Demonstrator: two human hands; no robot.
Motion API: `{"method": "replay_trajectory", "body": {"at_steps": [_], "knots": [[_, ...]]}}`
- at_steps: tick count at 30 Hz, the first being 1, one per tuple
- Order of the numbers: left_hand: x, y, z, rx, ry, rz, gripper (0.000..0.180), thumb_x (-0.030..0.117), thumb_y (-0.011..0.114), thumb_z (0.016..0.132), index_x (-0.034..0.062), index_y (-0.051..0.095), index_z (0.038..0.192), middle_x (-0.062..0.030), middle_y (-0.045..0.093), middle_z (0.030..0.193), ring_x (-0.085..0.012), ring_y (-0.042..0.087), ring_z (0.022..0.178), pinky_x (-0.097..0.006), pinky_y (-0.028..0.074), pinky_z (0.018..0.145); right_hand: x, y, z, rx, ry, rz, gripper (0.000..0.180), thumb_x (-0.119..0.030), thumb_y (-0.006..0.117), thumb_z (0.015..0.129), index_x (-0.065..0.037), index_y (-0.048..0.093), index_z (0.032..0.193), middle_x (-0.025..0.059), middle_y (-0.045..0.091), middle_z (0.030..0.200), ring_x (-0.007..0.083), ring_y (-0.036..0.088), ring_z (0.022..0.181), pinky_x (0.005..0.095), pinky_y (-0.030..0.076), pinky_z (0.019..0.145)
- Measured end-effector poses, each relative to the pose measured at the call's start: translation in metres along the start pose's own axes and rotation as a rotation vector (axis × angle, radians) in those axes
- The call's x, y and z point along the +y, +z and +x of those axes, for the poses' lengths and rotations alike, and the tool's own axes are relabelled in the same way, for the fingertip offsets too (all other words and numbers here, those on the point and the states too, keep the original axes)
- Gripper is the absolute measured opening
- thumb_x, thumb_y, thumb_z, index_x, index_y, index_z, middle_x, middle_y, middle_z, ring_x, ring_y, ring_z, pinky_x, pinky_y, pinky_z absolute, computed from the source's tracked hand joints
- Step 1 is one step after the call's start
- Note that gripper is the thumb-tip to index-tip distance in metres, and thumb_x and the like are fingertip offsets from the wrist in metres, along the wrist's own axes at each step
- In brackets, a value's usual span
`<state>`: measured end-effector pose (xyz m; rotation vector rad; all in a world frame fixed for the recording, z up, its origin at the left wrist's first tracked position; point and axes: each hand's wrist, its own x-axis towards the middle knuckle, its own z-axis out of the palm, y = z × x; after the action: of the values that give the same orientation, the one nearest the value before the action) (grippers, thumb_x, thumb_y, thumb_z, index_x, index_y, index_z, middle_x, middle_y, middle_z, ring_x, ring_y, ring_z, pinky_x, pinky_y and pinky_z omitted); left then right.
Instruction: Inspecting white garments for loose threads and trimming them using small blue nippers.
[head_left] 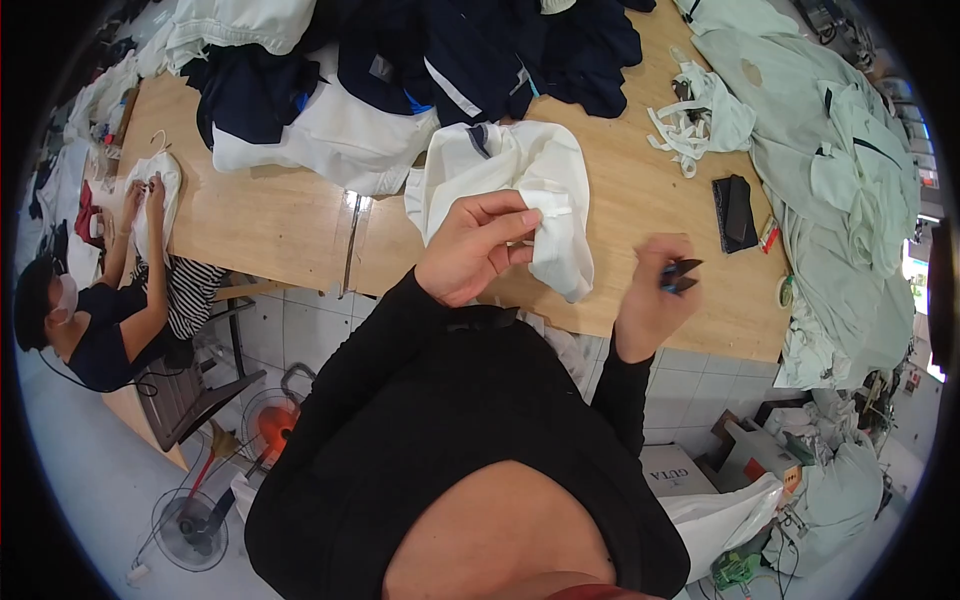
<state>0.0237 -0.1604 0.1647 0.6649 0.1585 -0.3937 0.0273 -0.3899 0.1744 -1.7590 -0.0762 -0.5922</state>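
My left hand (475, 247) pinches a fold of a white garment (520, 180) that lies on the wooden table (280, 215) in front of me. The garment has a dark and grey stripe near its upper edge. My right hand (655, 290) is to the right of the garment, fingers closed around a small dark thread snipper (681, 275) with a blue part, its tip pointing right. Both sleeves are black.
Piles of dark navy and white garments (400, 70) fill the table's far side. Pale green garments (840, 170) drape over the right end. A black phone (736, 212) and white fabric strips (690, 125) lie at right. Another person (110, 310) handles white cloth at left. Fans (270, 420) stand on the floor.
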Motion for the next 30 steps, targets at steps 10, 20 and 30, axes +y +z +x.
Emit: {"method": "replay_trajectory", "body": {"at_steps": [10, 20, 30], "knots": [[0.015, -0.049, -0.066, 0.054, 0.373, 1.039, 0.022, 0.006, 0.078, 0.096, -0.0039, 0.077, 0.115, 0.0034, 0.068, 0.085, -0.0085, 0.059, 0.074, -0.029, 0.045, 0.066, 0.022, -0.021, 0.003, 0.099, 0.541, 0.129, 0.018, -0.012, 0.071, 0.107, -0.002, 0.065, 0.094, -0.0009, 0.063, 0.092, 0.0073, 0.054, 0.075, 0.0240, 0.043, 0.067], [0.020, -0.012, -0.039, 0.091, 0.012, 0.179, 0.026, 0.003, 0.073, 0.103, -0.0052, 0.075, 0.127, -0.0057, 0.077, 0.110, -0.0085, 0.069, 0.097, -0.024, 0.054, 0.086, -0.024, 0.014, 0.001, -0.297, 0.105, -0.065, 0.024, 0.003, 0.080, 0.095, -0.002, 0.079, 0.118, 0.0028, 0.071, 0.104, 0.0037, 0.048, 0.069, 0.0220, 0.037, 0.059], [0.029, 0.016, -0.027, -0.065, 0.139, 0.544, 0.024, -0.001, 0.071, 0.103, -0.0073, 0.075, 0.126, -0.0066, 0.076, 0.116, -0.0099, 0.068, 0.106, -0.025, 0.056, 0.092, -0.049, 0.046, -0.013, -0.269, -0.189, -0.120, 0.037, 0.007, 0.089, 0.081, -0.007, 0.083, 0.114, 0.0027, 0.068, 0.099, 0.0065, 0.046, 0.061, 0.0257, 0.031, 0.051]]}}
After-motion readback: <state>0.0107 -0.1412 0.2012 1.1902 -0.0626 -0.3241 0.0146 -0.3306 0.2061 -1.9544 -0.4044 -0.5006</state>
